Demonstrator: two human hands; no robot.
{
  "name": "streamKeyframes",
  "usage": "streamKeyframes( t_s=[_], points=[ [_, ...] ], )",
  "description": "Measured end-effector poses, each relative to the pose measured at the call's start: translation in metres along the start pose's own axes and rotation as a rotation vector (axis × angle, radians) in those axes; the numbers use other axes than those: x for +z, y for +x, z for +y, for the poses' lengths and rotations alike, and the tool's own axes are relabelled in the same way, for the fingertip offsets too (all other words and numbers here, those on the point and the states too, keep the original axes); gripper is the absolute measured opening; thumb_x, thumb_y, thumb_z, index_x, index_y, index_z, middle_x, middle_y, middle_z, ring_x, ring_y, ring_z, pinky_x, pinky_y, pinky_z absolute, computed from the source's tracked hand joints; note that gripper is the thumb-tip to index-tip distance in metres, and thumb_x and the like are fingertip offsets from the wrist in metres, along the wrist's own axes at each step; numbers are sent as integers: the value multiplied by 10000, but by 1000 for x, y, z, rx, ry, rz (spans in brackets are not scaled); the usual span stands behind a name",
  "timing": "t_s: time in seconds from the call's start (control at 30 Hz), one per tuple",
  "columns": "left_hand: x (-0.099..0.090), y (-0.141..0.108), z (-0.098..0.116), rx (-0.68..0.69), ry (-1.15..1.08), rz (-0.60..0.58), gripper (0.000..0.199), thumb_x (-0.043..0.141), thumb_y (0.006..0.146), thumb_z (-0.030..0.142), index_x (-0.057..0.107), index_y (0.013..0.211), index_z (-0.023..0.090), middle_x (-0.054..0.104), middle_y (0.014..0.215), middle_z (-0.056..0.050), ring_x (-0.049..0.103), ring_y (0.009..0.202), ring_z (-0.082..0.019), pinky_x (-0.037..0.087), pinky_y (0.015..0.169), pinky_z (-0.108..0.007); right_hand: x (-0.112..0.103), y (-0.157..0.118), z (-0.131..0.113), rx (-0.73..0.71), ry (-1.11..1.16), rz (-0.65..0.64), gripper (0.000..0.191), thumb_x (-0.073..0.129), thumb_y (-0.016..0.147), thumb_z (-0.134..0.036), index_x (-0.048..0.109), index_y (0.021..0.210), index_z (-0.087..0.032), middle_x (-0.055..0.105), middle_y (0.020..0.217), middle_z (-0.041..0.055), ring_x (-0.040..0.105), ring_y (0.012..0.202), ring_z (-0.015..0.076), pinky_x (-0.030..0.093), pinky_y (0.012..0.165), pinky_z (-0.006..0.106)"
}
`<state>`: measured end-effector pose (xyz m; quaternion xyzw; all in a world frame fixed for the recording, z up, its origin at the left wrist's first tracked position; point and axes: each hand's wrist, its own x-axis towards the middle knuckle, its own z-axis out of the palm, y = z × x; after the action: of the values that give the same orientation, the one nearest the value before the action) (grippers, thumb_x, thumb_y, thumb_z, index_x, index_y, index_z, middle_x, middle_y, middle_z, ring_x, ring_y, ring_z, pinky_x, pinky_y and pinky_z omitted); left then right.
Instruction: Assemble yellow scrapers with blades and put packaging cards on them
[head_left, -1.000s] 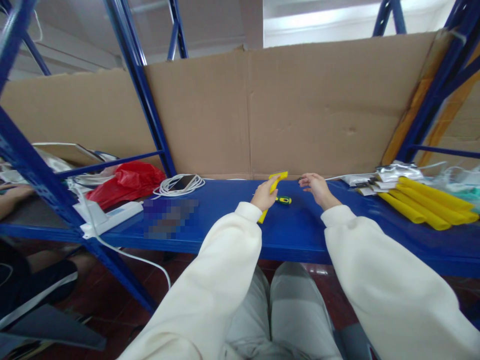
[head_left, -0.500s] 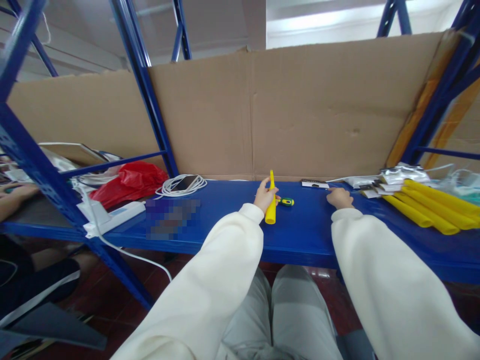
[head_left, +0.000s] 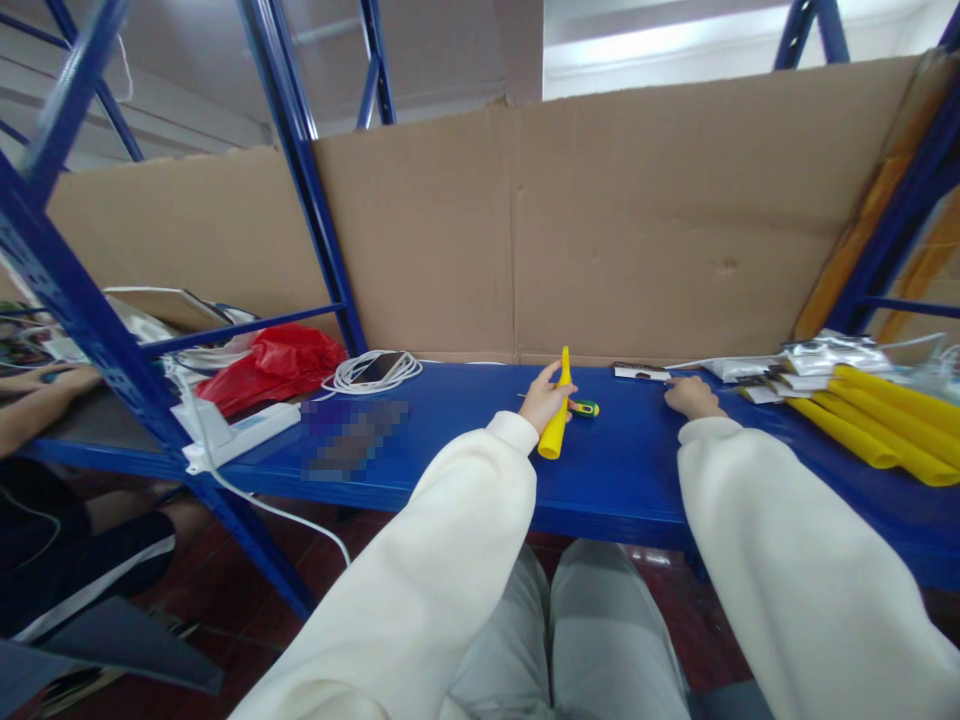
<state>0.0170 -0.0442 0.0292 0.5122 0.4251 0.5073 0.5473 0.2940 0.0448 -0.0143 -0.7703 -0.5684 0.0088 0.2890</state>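
Observation:
My left hand (head_left: 545, 397) is closed around a yellow tube (head_left: 554, 436), narrow and flat at the top and round and open at the bottom. The tube leans, its top end to the right. Just behind that hand a screwdriver (head_left: 585, 409) with a green and yellow handle lies on the blue table (head_left: 465, 420); the hand covers part of its shaft. To the right, my right hand (head_left: 694, 398) rests low over the table with its fingers curled. Beside its fingertips is a small black and white packet (head_left: 641, 372). Whether the fingers pinch anything is hidden.
Several yellow tubes (head_left: 870, 440) lie at the right beside silver packets (head_left: 832, 353). On the left are a coiled white cable (head_left: 373, 372), a power strip (head_left: 251, 432) and a red bag (head_left: 274, 365). Cardboard (head_left: 600, 230) walls the back. Another person's arm (head_left: 45, 405) shows far left.
The yellow tube in my left hand has tipped, its top moving right. My right hand stays beside the small packet. The whole view has shifted slightly.

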Motion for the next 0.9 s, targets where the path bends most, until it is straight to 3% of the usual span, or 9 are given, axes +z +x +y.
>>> streamKeyframes(
  t_s=[0.1, 0.3, 0.9],
  points=[
    [0, -1, 1, 3, 2, 6, 626, 546, 856, 61, 407, 1441, 235, 674, 941, -48, 543, 493, -58, 421, 452, -175, -8, -6, -9, 74, -110, -78, 475, 542, 765, -182, 679, 1219, -178, 545, 1297, 231, 515, 1245, 391, 447, 964, 535],
    [0, -4, 3, 5, 5, -2, 634, 525, 852, 45, 390, 1449, 210, 673, 985, -69, 539, 487, -55, 404, 429, -170, -16, -10, -17, 8, -219, -113, 480, 518, 804, -149, 664, 1261, -166, 551, 1286, 227, 592, 1168, 340, 501, 910, 424],
    [1, -4, 2, -9, 5, -4, 625, 538, 853, 32, 416, 1437, 219, 670, 961, -60, 538, 492, -59, 396, 434, -174, -12, -1, -23, -96, -312, -174, 407, 471, 862, -177, 668, 1216, -137, 624, 1261, 207, 613, 1154, 308, 491, 916, 378]
  ],
)
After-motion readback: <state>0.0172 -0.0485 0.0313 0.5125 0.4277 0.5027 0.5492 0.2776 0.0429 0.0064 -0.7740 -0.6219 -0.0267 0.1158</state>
